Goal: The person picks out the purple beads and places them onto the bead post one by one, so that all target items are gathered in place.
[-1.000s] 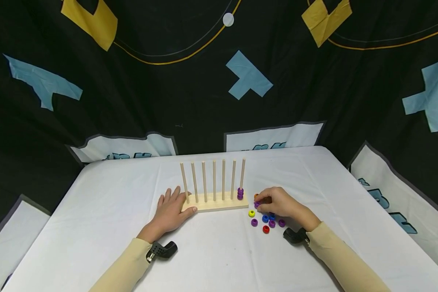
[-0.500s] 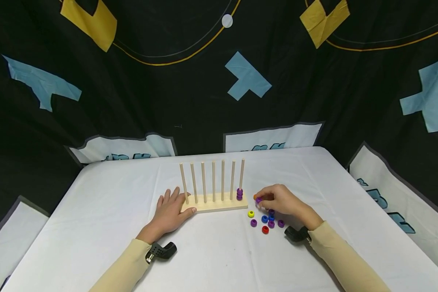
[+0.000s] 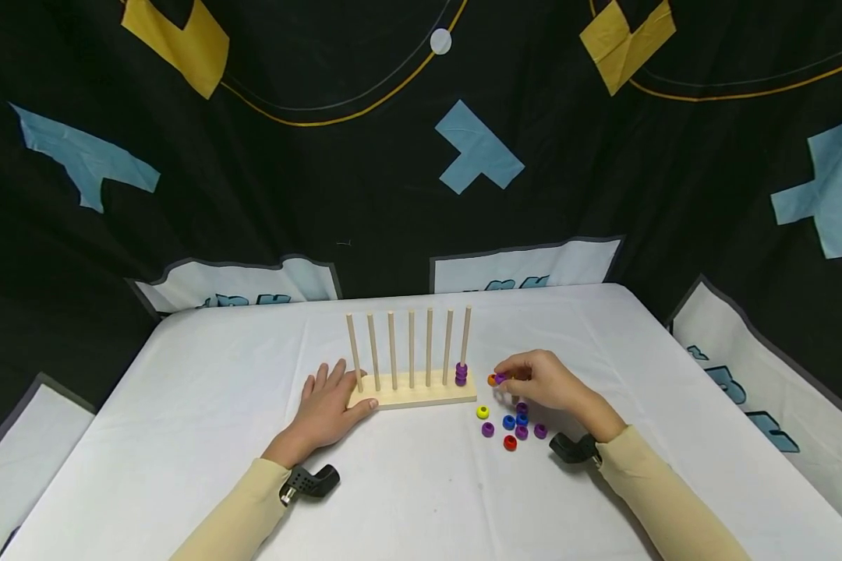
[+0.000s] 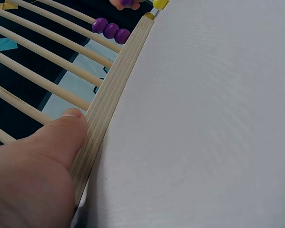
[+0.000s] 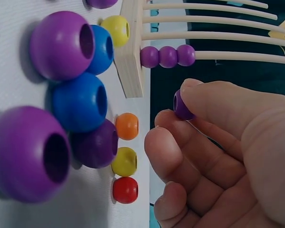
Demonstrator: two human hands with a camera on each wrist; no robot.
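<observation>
A wooden peg stand with a row of upright pegs stands on the white table. My left hand holds its left end, thumb along the front and index finger behind, other fingers spread. On the rightmost peg sit three purple beads. To the right of the stand, my right hand pinches a purple bead between thumb and fingertips, its hole facing the stand in the right wrist view. An orange bead shows just beyond the fingers.
Loose beads lie in front of the right hand: a yellow bead, a red bead, blue beads and several purple ones. Another yellow bead and red bead show near the orange one. A black patterned curtain hangs behind the table.
My right hand has risen slightly with the purple bead, moving back and a little right, uncovering beads beneath it. The left hand and the stand keep their place.
</observation>
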